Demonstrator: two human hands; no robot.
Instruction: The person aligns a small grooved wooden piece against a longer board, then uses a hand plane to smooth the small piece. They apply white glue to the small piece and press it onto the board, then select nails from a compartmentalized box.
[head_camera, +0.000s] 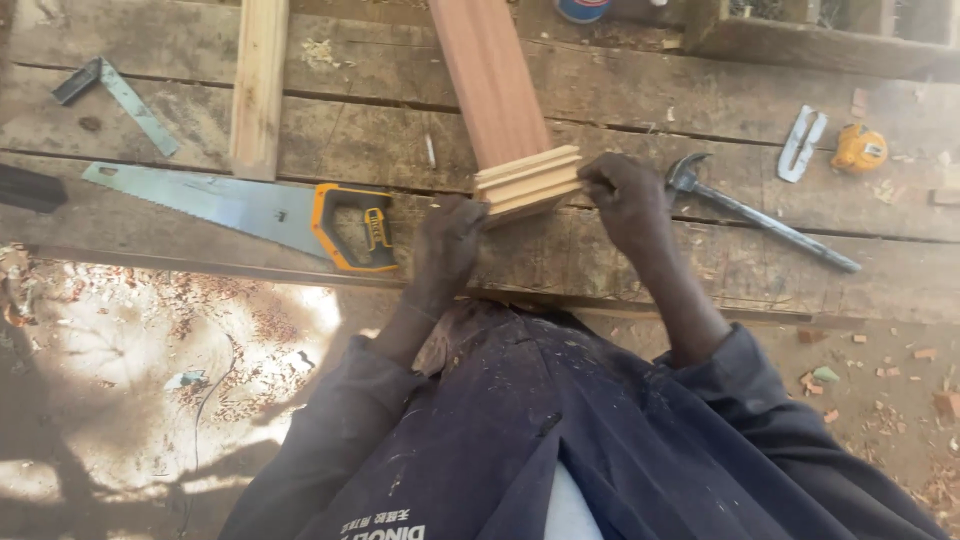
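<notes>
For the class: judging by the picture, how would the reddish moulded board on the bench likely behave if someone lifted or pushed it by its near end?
The reddish moulded board looks thick and straight, so probably stiff, not floppy. It runs long across the workbench, so likely heavy and unwieldy lifted from one end. Its flat face should slide, not roll. The left hand and right hand grip its grooved end.

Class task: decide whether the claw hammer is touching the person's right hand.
Apart. The head view shows the claw hammer lying on the workbench, with a narrow strip of plank visible between its head and the right hand.
</notes>
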